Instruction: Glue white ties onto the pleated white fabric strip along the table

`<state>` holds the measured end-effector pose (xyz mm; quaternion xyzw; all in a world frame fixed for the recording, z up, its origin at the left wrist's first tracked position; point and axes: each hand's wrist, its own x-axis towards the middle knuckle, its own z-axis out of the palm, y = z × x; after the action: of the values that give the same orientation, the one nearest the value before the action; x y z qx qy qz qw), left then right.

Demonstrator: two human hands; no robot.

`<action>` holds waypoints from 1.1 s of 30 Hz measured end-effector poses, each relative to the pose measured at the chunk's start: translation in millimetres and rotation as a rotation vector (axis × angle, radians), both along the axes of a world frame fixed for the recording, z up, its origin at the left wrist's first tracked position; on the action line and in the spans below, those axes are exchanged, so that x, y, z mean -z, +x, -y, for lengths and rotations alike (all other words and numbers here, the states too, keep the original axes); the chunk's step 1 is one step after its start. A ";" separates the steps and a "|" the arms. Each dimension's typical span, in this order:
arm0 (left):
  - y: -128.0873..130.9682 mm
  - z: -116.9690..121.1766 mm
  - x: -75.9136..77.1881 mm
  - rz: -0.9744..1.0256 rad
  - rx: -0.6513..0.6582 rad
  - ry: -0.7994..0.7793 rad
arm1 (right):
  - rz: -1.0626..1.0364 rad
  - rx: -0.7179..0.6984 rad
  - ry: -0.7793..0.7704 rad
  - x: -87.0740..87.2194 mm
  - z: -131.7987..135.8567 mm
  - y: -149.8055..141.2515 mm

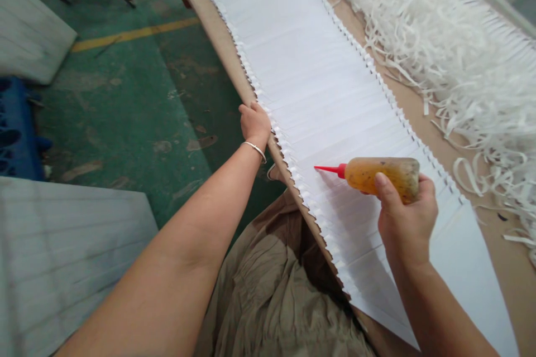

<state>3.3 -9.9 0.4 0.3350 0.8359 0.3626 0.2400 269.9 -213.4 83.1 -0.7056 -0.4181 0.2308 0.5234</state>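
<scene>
Holding a bottle [372, 174] over the white sheet [318, 95], we had our right hand [407, 223] wrapped round its thick end, so that grip was closed snugly on it. The bottle was tipped nearly level above the bench [224, 47], amber liquid [362, 175] showing through, with its red nozzle [330, 169] aimed toward the sheet's edge on our near side. Couldn't tell whether the nozzle actually touched down, tbh. Our left hand [255, 122] was up at that same edge, bent round the bench's side; we couldn't tell if that grip was pinching anything. It had a thin silvery bangle [256, 150] at the wrist. The sheet itself ran lengthwise along the bench, with little jagged tabs [387, 96] down both sides. Past it sat a big messy pile of white strips [444, 39], and behind that a whitish bin [506, 3]. Down on the green floor [125, 117] we had a yellow line [134, 35] and a blue crate [19, 128].
</scene>
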 end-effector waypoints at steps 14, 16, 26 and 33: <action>0.7 1.2 -4.6 -0.054 -0.003 -0.040 | 0.354 -0.126 0.544 -28.8 -13.4 52.3; 0.4 0.6 -4.4 -0.054 -0.003 -0.042 | 0.184 -0.011 0.571 -27.9 -35.2 86.6; -3.3 -4.0 0.8 -0.074 -0.012 -0.036 | -0.480 0.232 0.269 -2.3 -128.1 175.5; -3.8 -2.5 0.3 -0.101 -0.008 -0.027 | -0.391 0.317 0.148 4.9 -150.8 184.0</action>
<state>-0.5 -7.5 0.0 0.3462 0.8531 0.3347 0.2008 453.9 -62.5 78.1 -0.6639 -0.2090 0.2467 0.6743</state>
